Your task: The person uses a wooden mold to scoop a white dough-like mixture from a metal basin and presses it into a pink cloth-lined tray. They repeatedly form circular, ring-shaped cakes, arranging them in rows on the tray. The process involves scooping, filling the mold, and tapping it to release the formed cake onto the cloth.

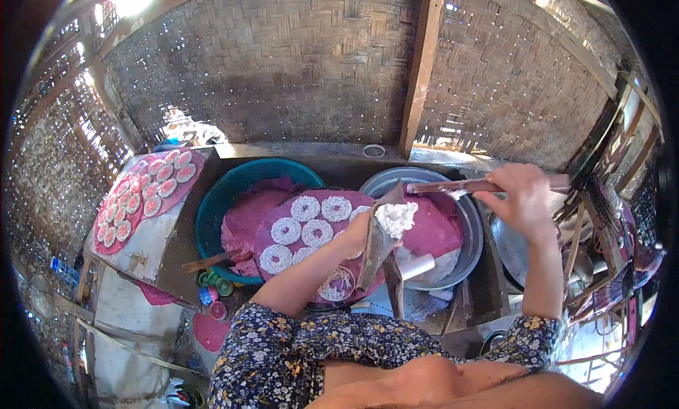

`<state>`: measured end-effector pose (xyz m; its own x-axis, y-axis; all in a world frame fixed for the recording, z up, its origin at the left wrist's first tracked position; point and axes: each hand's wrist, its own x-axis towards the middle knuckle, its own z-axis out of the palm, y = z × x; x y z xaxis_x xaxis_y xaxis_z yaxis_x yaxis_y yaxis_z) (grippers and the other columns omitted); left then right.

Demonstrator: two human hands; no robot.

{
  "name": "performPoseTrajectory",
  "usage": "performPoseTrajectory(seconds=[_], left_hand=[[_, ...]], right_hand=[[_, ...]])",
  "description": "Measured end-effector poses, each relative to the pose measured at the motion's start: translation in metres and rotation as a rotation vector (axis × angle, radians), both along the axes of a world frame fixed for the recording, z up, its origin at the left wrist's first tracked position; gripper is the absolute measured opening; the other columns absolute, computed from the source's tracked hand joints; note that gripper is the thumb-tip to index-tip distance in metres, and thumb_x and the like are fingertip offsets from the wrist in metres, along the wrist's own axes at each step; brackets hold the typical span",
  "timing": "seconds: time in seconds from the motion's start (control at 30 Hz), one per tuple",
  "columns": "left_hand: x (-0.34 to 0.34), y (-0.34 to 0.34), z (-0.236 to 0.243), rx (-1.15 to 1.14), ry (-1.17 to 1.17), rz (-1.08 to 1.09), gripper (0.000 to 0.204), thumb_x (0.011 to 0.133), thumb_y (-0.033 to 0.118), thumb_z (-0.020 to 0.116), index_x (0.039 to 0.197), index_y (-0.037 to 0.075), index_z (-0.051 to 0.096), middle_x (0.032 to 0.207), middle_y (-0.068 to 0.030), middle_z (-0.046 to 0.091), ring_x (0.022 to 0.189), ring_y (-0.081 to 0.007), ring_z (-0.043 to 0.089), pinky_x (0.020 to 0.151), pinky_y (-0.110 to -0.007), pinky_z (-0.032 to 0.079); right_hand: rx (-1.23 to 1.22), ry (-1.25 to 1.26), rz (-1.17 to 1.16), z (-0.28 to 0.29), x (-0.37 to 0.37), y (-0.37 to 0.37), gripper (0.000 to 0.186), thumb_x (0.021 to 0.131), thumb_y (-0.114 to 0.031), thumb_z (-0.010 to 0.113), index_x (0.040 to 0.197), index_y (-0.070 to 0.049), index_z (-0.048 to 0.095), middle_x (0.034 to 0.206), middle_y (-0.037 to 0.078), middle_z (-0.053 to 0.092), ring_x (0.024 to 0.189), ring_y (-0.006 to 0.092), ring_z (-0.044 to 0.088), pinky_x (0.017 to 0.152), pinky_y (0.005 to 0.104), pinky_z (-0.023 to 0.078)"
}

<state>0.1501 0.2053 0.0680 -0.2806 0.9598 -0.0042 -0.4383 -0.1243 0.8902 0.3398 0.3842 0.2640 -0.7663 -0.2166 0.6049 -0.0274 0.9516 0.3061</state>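
Observation:
Near the middle, my left hand (358, 232) is closed on a grey-brown wooden tool (375, 259), which hides some of its fingers. A lump of white dough (396, 219) sits at the tool's upper end. To the right, my right hand (522, 197) grips a long wooden bar (449, 187) that lies nearly level, with white smears on it. Whether the bar joins the tool, I cannot tell. Left of the tool, several white lacy rounds (305, 208) lie on a pink cloth-covered surface (329, 229). Closest to me there is a ring (335, 283) with loose white strands in it.
A teal basin (205, 218) with pink cloth stands left, a grey metal basin (475, 232) right, holding pink cloth and a white cylinder (417, 266). Pink-and-white rounds (152, 186) cover a sloping board at far left. A wooden stick (211, 260) crosses the teal rim. Woven walls (283, 69) stand behind.

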Motion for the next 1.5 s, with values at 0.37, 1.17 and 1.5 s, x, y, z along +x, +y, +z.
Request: performPoseTrajectory(seconds=[0.37,1.17,1.5], left_hand=[[-0.002,0.011,-0.004,0.059,0.982,0.309,0.048,0.070,0.024,0.071,0.113,0.009,0.055,0.102,-0.0090,0.061,0.092,-0.0244,0.059,0.084,-0.032,0.045],[-0.012,0.022,-0.017,-0.006,0.309,0.139,0.039,0.074,0.002,0.067,0.110,0.003,0.054,0.095,-0.0072,0.059,0.083,-0.0183,0.059,0.076,-0.035,0.050],[0.027,0.025,0.017,-0.194,1.254,0.396,0.040,0.070,0.035,0.066,0.101,0.011,0.059,0.094,-0.0163,0.061,0.086,-0.0354,0.059,0.074,-0.042,0.047]], right_hand=[[-0.141,-0.243,0.067,0.001,0.002,0.004,0.031,0.063,-0.034,0.070,0.067,-0.008,0.054,0.060,0.008,0.052,0.060,0.0292,0.055,0.053,0.0394,0.041],[-0.131,-0.347,-0.031,-0.005,0.001,0.007,0.028,0.069,-0.036,0.065,0.070,-0.011,0.053,0.062,0.006,0.054,0.064,0.0271,0.057,0.056,0.0400,0.042],[0.023,-0.461,0.074,-0.022,-0.027,-0.019,0.028,0.069,-0.035,0.065,0.071,-0.010,0.052,0.063,0.007,0.055,0.064,0.0265,0.058,0.058,0.0385,0.044]])
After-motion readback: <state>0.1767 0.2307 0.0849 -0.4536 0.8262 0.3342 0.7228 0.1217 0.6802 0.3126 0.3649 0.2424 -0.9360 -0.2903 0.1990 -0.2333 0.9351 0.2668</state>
